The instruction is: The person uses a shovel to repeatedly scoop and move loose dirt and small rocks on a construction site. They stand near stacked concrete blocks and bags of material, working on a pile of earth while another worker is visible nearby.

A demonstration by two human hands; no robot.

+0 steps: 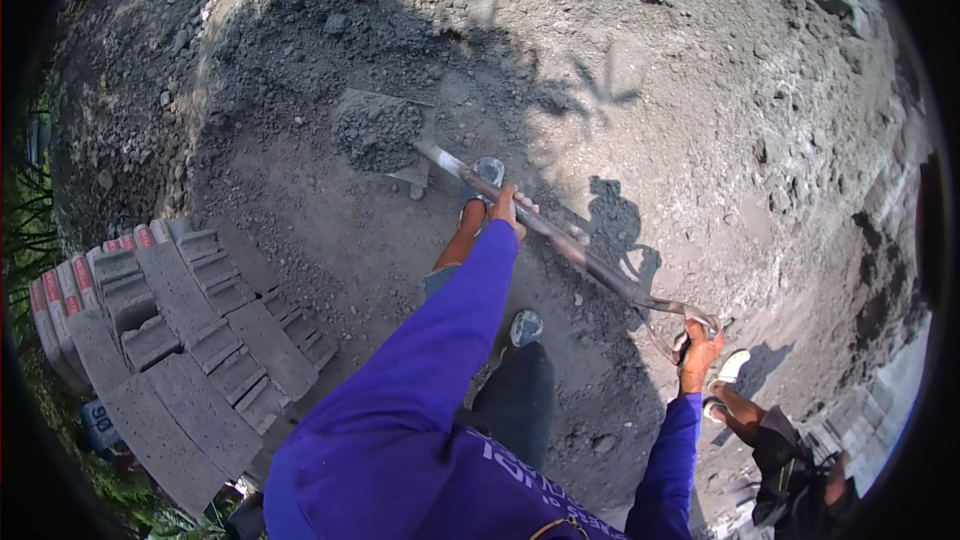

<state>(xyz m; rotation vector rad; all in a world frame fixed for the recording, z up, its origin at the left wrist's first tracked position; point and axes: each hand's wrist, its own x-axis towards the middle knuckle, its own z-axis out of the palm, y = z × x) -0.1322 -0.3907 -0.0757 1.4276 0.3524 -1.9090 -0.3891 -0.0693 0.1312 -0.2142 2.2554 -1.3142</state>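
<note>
So I've got a shovel (575, 248) slung across in front of me, running from far left down to near right. My left hand (510, 210) is wrapped round the shaft about a third of the way up from the blade (428, 126), fingers curled on tight. My right hand (700, 350) is at the other end, near right, fingers clamped on the forked metal handle (668, 306). Can't tell exactly how the thumb sits there.

The blade's at the far left end, low over or on the ground (can't tell which), with a pile of grey dirt (378, 132) heaped on it. My left shoe (488, 172) is just beside the shaft, right of the blade, and the other shoe (526, 327) is nearer to me.

Over on the near left there's a big stack of grey concrete blocks (275, 345). Near right, well apart from the blade, another person (778, 440) stands in dark clothes and pale footwear (733, 366). Far left it's all rubbly soil (240, 60).
</note>
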